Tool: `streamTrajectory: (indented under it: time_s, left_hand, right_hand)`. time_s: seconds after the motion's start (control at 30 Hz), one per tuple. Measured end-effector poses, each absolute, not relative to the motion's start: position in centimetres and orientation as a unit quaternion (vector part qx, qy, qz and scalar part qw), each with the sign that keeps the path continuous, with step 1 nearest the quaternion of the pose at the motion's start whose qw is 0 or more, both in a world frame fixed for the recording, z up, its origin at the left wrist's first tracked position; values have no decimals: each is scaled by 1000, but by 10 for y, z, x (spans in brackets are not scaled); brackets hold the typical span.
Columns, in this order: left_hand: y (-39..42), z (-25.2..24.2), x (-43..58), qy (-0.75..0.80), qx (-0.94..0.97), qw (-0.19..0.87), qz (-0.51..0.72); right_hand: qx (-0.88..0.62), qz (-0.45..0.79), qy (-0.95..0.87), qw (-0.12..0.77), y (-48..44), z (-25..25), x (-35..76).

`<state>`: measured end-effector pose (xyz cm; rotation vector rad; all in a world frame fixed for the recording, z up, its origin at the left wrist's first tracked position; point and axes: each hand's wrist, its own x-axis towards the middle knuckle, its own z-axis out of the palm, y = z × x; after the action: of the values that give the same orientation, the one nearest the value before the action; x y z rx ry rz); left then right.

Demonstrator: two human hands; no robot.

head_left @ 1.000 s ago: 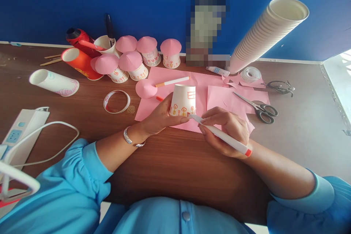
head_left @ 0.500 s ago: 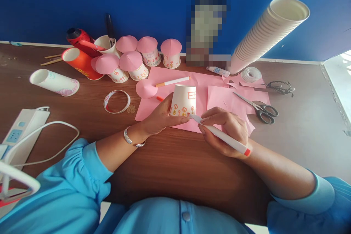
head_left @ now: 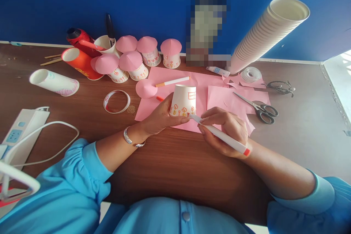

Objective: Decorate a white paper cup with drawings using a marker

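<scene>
My left hand holds a white paper cup upside down, its thumb along the lower rim. Orange flowers with yellowish stems run round the cup's lower part, and an orange window is drawn near the top right. My right hand grips a white marker with a red end, its tip at the cup's lower right edge. Beneath them lies pink paper, with a pink cone and a white marker with an orange cap on it.
Several decorated cups with pink cone roofs stand at the back left. A tall cup stack leans at the back right. Scissors, a ribbon roll and a glue tube lie rightward; a tape ring lies left.
</scene>
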<state>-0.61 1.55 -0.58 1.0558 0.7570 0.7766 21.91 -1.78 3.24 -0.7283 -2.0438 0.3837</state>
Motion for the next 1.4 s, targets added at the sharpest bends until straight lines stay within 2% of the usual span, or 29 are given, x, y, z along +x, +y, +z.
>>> streamTrajectory:
  time_s: [1.4]
  left_hand:
    - [16,-7,-7,343,485,725,349]
  right_hand:
    - [-297,166,-822,457,-18,33,218]
